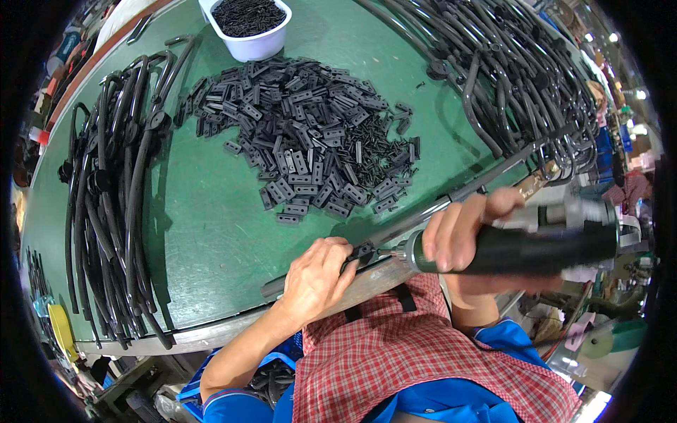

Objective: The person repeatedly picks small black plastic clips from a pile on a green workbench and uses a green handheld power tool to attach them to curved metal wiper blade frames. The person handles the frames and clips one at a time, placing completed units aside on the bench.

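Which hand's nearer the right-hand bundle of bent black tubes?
Right. The right hand, gripping the power screwdriver, is below the bundle of bent black tubes; the left hand is farther off, lower left, on the long dark tube.

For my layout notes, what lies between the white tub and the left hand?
In the head view, a heap of small black blocks lies between the white tub and the left hand.

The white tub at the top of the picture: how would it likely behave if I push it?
The white tub probably feels heavy for its size, as small dark pieces fill it high. A hard push might spill some, since no lid covers them.
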